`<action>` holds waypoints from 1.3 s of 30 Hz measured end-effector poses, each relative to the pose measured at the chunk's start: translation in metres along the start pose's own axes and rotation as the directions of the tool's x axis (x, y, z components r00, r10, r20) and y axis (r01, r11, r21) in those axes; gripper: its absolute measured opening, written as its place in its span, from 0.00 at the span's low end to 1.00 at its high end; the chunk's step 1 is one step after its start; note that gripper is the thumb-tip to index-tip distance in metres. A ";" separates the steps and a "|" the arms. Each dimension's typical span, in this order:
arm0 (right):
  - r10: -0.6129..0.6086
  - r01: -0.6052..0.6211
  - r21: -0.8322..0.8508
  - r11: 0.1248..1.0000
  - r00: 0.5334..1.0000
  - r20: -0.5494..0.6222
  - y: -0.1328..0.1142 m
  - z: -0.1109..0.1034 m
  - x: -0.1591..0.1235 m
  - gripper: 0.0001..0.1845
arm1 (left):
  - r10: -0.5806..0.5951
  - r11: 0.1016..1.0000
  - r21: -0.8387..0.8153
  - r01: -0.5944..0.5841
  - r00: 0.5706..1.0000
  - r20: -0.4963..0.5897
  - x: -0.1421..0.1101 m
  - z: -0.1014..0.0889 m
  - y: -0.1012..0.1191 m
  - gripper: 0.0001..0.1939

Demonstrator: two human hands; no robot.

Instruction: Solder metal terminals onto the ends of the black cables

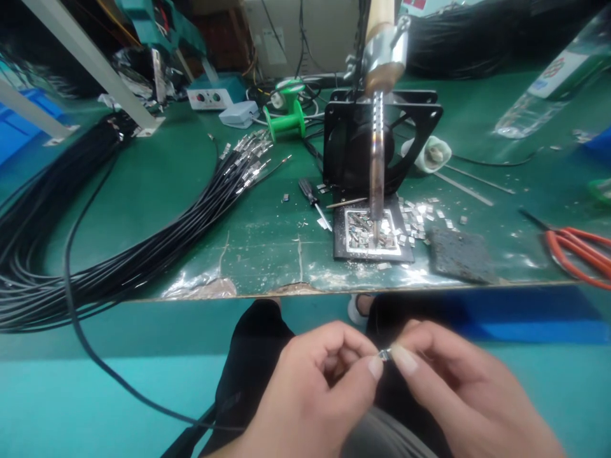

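My left hand (324, 381) and my right hand (458, 388) meet above my lap, in front of the bench edge. Each pinches, thumb against finger, one side of a small silver metal connector (384, 355); its details are blurred and partly covered by the fingertips. A black cable (138, 385) hangs off the bench in a loop and runs to my left wrist; whether it joins the connector is hidden. Beyond the hands, a soldering iron (377, 146) points down over a white-rimmed tray (347, 235) of small metal pieces.
A bundle of black cables (162, 248) with silver ends covers the bench's left. Near the iron are a black fan (334, 146), green spool (285, 124), screwdriver (308, 191), loose metal pieces (420, 213) and dark block (461, 254). Orange-handled pliers (570, 248) and a bottle (548, 86) lie right.
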State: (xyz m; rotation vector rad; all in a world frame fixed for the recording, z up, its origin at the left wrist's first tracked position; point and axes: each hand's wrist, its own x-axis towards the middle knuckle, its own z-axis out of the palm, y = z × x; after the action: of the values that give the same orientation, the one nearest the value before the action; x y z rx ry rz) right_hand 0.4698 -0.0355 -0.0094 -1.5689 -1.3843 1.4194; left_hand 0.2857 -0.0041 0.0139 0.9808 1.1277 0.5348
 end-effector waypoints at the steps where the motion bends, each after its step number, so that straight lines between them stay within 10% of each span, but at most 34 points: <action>1: 0.004 -0.004 -0.006 1.000 1.000 -0.006 0.000 0.000 0.000 0.22 | -0.001 1.000 -0.005 0.001 1.000 -0.001 0.000 0.000 0.000 0.11; 39: -0.144 0.142 -0.024 0.990 0.965 -0.219 -0.010 0.006 0.008 0.18 | -0.102 0.990 -0.096 0.099 0.995 -0.021 0.009 0.002 0.009 0.08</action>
State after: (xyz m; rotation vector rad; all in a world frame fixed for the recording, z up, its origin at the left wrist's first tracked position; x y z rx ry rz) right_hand 0.4601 -0.0264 -0.0048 -1.5463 -1.3420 1.1193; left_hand 0.2920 0.0068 0.0177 0.8327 1.1579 0.5158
